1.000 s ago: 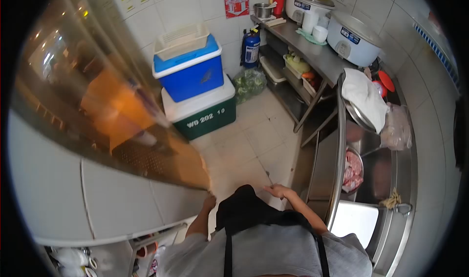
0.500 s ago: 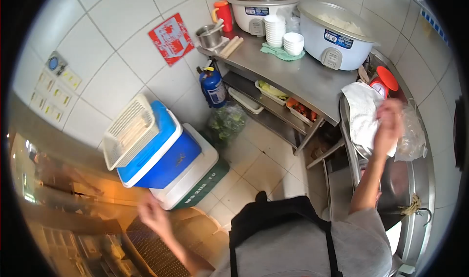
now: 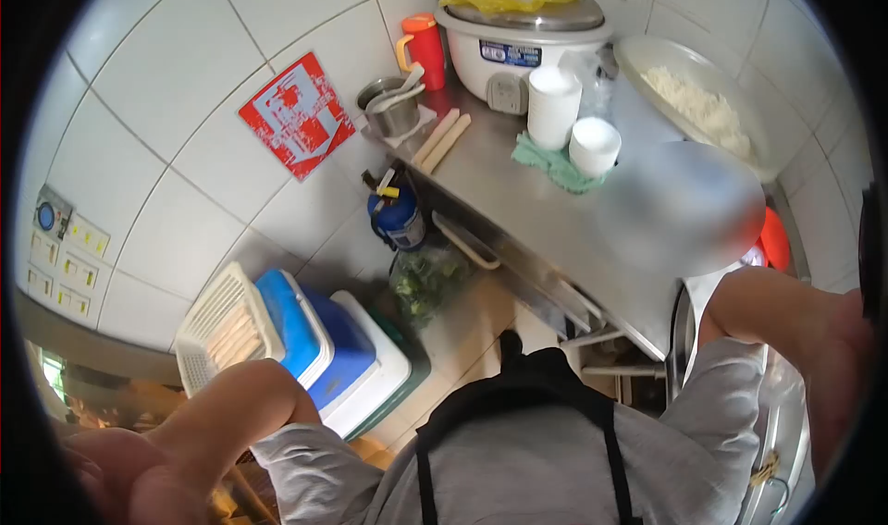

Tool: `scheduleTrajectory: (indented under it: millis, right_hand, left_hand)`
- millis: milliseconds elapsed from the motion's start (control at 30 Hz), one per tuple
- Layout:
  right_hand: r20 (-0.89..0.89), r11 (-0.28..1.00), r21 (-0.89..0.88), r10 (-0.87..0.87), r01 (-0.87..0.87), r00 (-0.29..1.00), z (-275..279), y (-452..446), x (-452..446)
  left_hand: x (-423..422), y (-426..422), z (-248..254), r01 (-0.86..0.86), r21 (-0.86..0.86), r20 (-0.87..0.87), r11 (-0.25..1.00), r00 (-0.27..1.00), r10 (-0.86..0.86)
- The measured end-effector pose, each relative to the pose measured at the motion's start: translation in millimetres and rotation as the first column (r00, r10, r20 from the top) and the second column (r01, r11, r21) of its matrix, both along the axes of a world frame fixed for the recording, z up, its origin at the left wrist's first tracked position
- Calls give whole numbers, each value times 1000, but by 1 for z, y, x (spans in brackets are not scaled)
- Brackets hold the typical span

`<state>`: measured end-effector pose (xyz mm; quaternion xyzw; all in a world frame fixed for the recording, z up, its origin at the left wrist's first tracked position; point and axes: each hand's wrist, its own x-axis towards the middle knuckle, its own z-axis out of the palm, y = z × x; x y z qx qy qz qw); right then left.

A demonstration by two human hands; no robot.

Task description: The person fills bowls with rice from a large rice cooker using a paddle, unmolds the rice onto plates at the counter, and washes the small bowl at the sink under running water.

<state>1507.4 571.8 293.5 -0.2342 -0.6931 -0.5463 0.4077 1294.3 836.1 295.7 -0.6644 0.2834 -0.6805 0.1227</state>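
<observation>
My left hand [image 3: 139,474] is raised at the lower left edge, close to the camera, with its fingers cut off by the dark border. My right hand [image 3: 840,354] is at the right edge, its fingers hidden; nothing held shows in either. Between the arms stands a steel counter [image 3: 518,192] with a lidded rice cooker [image 3: 518,58], a red pitcher [image 3: 424,51], stacked white bowls [image 3: 553,109] on a green cloth [image 3: 555,166], and a pot [image 3: 390,109]. White rice [image 3: 694,104] shows in an open cooker, whose front is blurred.
Left of the counter are a fire extinguisher [image 3: 398,215], a bag of greens [image 3: 427,280] and a blue cooler [image 3: 338,349] with a white basket [image 3: 208,340]. A red-and-white poster [image 3: 298,115] hangs on the tiled wall. A metal sink [image 3: 782,442] lies at the lower right.
The view has moved closer to the counter and cookers. Both arms have come up and outward, and the right hand has left the white cloth area by the sink.
</observation>
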Motion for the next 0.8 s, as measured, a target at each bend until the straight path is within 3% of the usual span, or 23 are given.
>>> scheduleTrajectory:
  millis: [233, 400, 500, 533, 567, 600, 633, 667, 700, 733, 767, 800]
  right_hand:
    - [36, 994, -40, 104, -103, 994, -5, 88, 101]
    - [-182, 969, -151, 165, -193, 969, -12, 179, 151]
    - [-541, 908, -354, -4, -223, 841, -34, 256, 173]
    - [-645, 847, -470, -137, -248, 752, -47, 286, 182]
    - [-694, 758, -588, -294, -282, 658, -62, 319, 193]
    - [-650, 624, -721, -459, -301, 606, -82, 356, 208]
    - [-499, 466, -853, -589, -237, 636, -107, 394, 225]
    - [-204, 324, -946, -604, 4, 770, -142, 430, 250]
    - [13, 182, -966, -673, 182, 739, -181, 457, 270]
    - [227, 31, -936, -709, 351, 668, -219, 482, 287]
    - [336, -60, -899, -730, 433, 595, -253, 498, 304]
    - [364, -87, -886, -738, 455, 568, -277, 511, 314]
  left_hand:
    - [94, 69, -12, 19, 21, 50, 1000, 999, -21]
    - [146, 147, -16, 128, -89, 89, 988, 989, -120]
    - [191, 229, -31, 211, -336, 107, 918, 977, -185]
    - [212, 260, -44, 190, -495, 50, 848, 980, -191]
    - [249, 285, -65, 77, -675, -137, 734, 964, -227]
    - [285, 309, -86, -104, -793, -317, 600, 912, -261]
    - [318, 320, -102, -446, -818, -557, 363, 773, -305]
    - [352, 359, -144, -556, -703, -703, 443, 635, -320]
    - [380, 391, -188, -625, -590, -805, 512, 508, -307]
    - [409, 410, -226, -772, -449, -893, 451, 378, -243]
    - [433, 436, -263, -803, -141, -990, 580, 108, -92]
    - [448, 442, -284, -824, -97, -995, 558, 59, -85]
